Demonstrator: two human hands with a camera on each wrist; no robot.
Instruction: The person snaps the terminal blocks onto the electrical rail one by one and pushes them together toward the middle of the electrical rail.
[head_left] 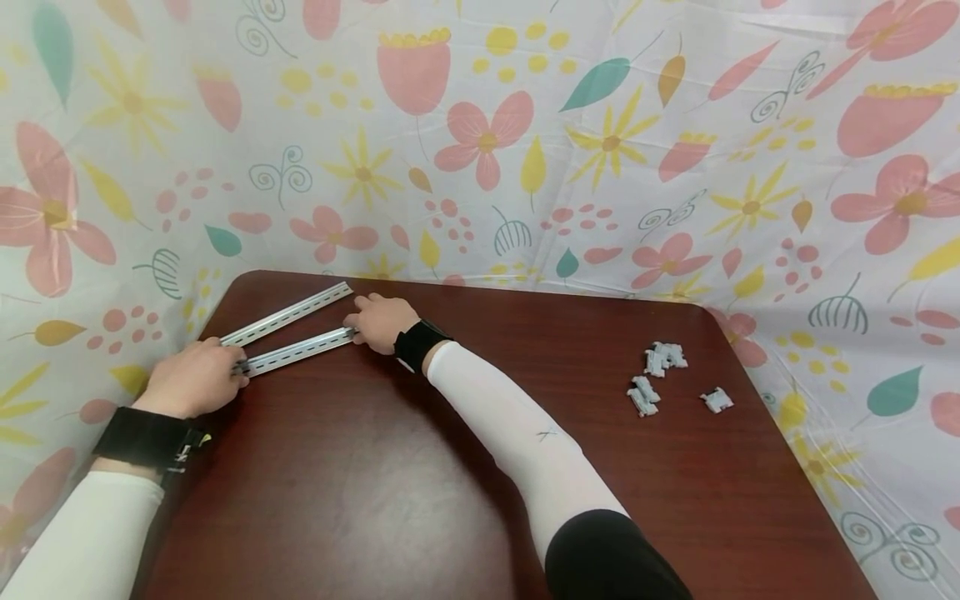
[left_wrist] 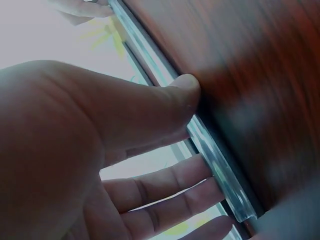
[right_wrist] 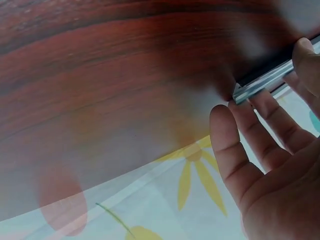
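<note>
Two slotted metal DIN rails lie side by side at the table's far left. The nearer DIN rail [head_left: 300, 352] spans between both hands. My left hand [head_left: 197, 377] pinches its left end, with the thumb on the near side and fingers on the far side in the left wrist view. My right hand [head_left: 384, 323] holds its right end between thumb and fingertips; the little finger extends past the rail end in the right wrist view. Behind it, the farther DIN rail [head_left: 288, 314] runs at a slant, its left end partly hidden by my left hand.
On the right of the brown table [head_left: 360, 483] sit several small grey terminal-block-like pieces: a cluster [head_left: 664, 358], a pair [head_left: 642, 396] and a single piece [head_left: 717, 400]. A floral curtain [head_left: 480, 167] closes off the back and sides.
</note>
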